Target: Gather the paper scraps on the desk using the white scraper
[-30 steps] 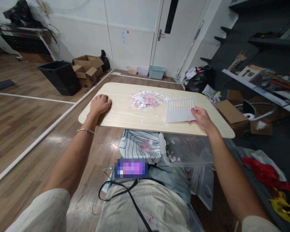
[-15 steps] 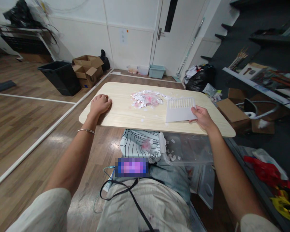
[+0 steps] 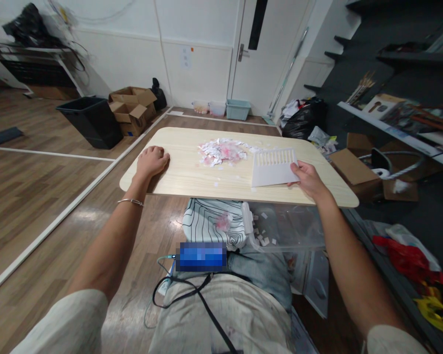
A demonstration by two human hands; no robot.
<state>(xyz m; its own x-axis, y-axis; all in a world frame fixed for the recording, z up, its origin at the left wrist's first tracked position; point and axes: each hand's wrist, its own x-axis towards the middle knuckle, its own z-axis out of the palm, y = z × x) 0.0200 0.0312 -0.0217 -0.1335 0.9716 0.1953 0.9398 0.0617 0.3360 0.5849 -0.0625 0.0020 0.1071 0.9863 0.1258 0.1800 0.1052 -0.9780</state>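
Observation:
My right hand (image 3: pixel 307 180) grips the right edge of a flat white slotted panel (image 3: pixel 273 174), thumb on top. A row of narrow slots runs along its far side, and the panel rests low over the wooden tabletop (image 3: pixel 184 177). Just left of it lies a heap of torn white paper scraps (image 3: pixel 221 150) with pink stains, and a thin trail of bits reaches toward the panel. On the left end of the tabletop rests my left hand (image 3: pixel 152 161), fingers curled in; its palm side is hidden.
Below the table edge are a patterned cloth (image 3: pixel 199 221) with a pink stain, a clear plastic bin (image 3: pixel 295 226) with white pieces, and a phone (image 3: pixel 201 256) on a cable. A black bin (image 3: pixel 92 123) and cardboard boxes (image 3: pixel 133 108) stand left; shelving (image 3: pixel 398 128) lines the right.
The phone screen has turned from pink and purple to blue. The view has shifted slightly; both hands, the panel and the paper heap keep their places on the table.

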